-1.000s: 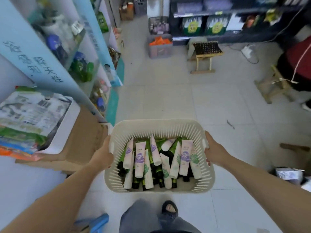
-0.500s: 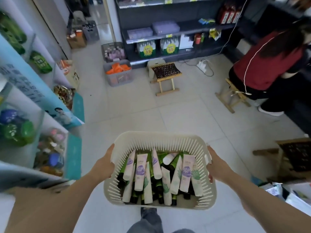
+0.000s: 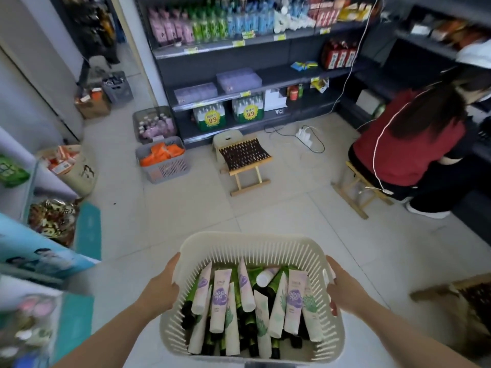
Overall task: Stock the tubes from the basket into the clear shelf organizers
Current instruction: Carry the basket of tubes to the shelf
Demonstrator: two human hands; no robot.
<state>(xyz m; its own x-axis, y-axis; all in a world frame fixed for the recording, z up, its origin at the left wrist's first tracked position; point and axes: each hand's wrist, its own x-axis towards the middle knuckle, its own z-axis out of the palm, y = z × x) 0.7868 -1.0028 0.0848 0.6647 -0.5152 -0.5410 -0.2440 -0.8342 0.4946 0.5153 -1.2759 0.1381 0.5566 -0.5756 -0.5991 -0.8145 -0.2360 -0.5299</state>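
Observation:
A cream slotted plastic basket (image 3: 249,241) hangs in front of me above the tiled floor. Inside it lie several tubes (image 3: 295,301), some white with purple or green prints, others green with dark caps. My left hand (image 3: 162,286) grips the basket's left rim. My right hand (image 3: 345,288) grips the right rim. Two clear lidded organizers (image 3: 239,79) stand on a dark shelf far ahead.
A folding stool (image 3: 245,160) stands mid-floor ahead. Grey baskets (image 3: 162,160) of goods sit to the left by the dark shelving (image 3: 287,73). A person in a red top (image 3: 406,144) sits on a wooden stool at the right. Another stool (image 3: 467,293) and left-hand shelves flank me.
The view has swung up and toward the dark shelving while I carry the basket forward. Both hands keep the same grip on its rims.

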